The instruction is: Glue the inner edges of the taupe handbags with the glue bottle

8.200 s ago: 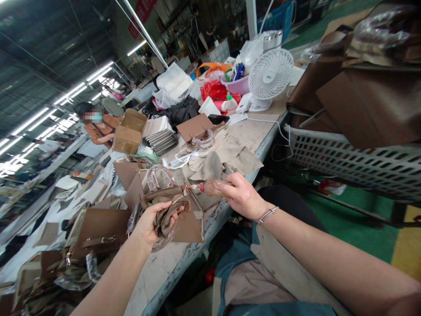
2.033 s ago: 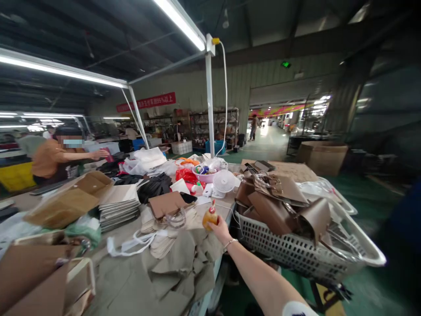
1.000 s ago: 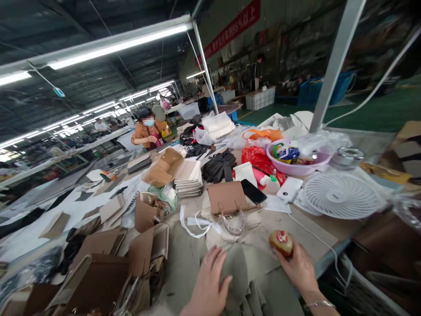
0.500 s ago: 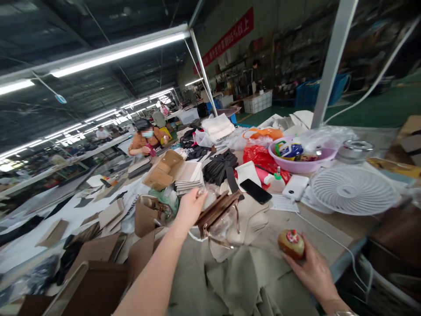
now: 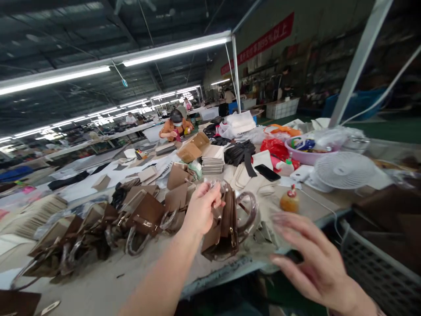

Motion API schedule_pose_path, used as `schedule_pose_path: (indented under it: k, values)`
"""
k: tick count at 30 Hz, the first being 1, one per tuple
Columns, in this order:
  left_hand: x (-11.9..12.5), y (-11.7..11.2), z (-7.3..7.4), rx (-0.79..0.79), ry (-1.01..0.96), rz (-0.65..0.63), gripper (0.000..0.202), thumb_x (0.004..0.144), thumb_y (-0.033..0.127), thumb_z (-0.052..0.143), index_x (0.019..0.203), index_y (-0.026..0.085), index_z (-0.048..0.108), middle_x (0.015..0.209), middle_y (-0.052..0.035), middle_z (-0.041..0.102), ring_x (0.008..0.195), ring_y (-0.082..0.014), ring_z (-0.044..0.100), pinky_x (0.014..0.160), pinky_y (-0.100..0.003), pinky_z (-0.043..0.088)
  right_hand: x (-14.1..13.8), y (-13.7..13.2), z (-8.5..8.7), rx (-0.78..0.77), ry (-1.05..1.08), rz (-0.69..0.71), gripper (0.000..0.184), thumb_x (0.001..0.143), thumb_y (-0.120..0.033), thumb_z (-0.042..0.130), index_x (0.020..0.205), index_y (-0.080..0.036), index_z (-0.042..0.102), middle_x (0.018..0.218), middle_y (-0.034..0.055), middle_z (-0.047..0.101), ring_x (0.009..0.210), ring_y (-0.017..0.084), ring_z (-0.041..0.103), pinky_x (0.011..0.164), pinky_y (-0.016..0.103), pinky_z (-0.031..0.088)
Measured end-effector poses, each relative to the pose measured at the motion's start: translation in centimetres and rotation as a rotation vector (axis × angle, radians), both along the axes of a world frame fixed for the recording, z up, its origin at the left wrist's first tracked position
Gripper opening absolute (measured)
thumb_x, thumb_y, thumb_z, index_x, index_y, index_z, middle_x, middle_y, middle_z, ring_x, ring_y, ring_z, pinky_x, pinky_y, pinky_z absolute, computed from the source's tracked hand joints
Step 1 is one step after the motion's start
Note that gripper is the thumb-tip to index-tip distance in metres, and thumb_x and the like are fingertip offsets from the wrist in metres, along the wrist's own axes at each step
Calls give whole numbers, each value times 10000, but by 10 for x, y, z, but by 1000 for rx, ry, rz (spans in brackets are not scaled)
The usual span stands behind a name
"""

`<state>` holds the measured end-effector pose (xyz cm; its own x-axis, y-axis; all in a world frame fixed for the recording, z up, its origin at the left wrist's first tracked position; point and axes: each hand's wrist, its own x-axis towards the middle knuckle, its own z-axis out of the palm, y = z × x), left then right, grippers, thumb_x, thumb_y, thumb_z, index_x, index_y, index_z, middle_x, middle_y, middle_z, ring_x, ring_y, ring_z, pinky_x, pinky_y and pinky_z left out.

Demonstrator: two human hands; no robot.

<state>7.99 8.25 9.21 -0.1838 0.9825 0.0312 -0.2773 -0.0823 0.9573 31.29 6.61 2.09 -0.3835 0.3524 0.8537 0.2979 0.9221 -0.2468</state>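
Note:
A brown handbag [image 5: 226,219] stands at the table's front edge, one of its handles [image 5: 250,215] wrapped in clear plastic. My left hand [image 5: 205,204] is closed at the bag's top left, with clear plastic showing at its fingers. It seems to grip the other handle, though the fingers cover most of it. My right hand [image 5: 312,259] is off to the bag's right, fingers spread and slightly blurred, holding nothing. Beyond it on the table stands a squat amber bottle [image 5: 289,200] with a red cap.
More brown handbags [image 5: 144,215] lie in a row at left. Behind are stacked pale panels [image 5: 212,160], a black phone [image 5: 267,172], a white fan [image 5: 345,170] and a lilac basin [image 5: 305,156]. A plastic crate [image 5: 381,263] stands low at right. A co-worker [image 5: 174,127] sits across.
My right hand has let go of the amber bottle, which now stands on the table. The handbag is nearer and upright with my left hand at it. The view has swung left.

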Motion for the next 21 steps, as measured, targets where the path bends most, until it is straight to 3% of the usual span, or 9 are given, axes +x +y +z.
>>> schedule_pose_path:
  k: [2, 4, 7, 10, 13, 16, 21]
  values:
    - [8, -25, -10, 29, 51, -1, 221, 813, 344, 675, 811, 150, 570, 541, 85, 402, 480, -46, 322, 571, -201, 438, -21, -29, 22, -35, -251, 69, 468, 850, -217, 635, 1298, -171, 507, 1211, 134, 579, 1145, 264, 545, 998, 428, 445]
    - [13, -47, -20, 42, 83, -9, 214, 830, 347, 652, 810, 159, 551, 550, 87, 403, 489, -49, 330, 594, -205, 453, -40, -49, 21, -161, -431, -28, 363, 843, -303, 662, 1164, -154, 582, 1066, 111, 643, 1015, 252, 598, 1005, 462, 419]
    - [18, -74, -38, 20, 108, -13, 212, 841, 366, 629, 856, 174, 542, 588, 88, 415, 507, -51, 352, 661, -235, 496, -63, -72, -4, -358, -622, -213, 352, 757, -451, 729, 911, -152, 625, 852, 79, 655, 840, 266, 609, 869, 463, 459]
    - [21, -97, -58, -2, 186, -43, 213, 847, 377, 603, 917, 182, 553, 667, 67, 473, 534, -59, 402, 692, -264, 520, -80, -95, -31, -469, -731, -298, 313, 752, -435, 718, 841, -147, 631, 850, 98, 654, 845, 291, 603, 786, 431, 452]
    - [20, -115, -76, -6, 362, -100, 195, 847, 346, 584, 944, 177, 575, 721, 35, 533, 578, -85, 487, 624, -238, 490, -90, -112, -49, -563, -808, -296, 201, 804, -293, 629, 904, -120, 659, 917, 139, 666, 901, 303, 609, 819, 427, 429]
    - [15, -128, -90, 4, 495, -165, 162, 856, 314, 560, 941, 177, 579, 720, 33, 540, 577, -96, 512, 570, -224, 440, -94, -119, -60, -636, -843, -270, 204, 791, -249, 601, 910, -103, 679, 907, 154, 681, 893, 307, 627, 825, 419, 427]
    - [3, -143, -108, 71, 714, -182, 147, 860, 290, 541, 950, 195, 608, 724, 22, 553, 646, -129, 527, 610, -241, 408, -95, -125, -72, -665, -849, -205, 168, 776, -216, 568, 846, -157, 709, 859, 88, 718, 817, 233, 667, 727, 291, 450]
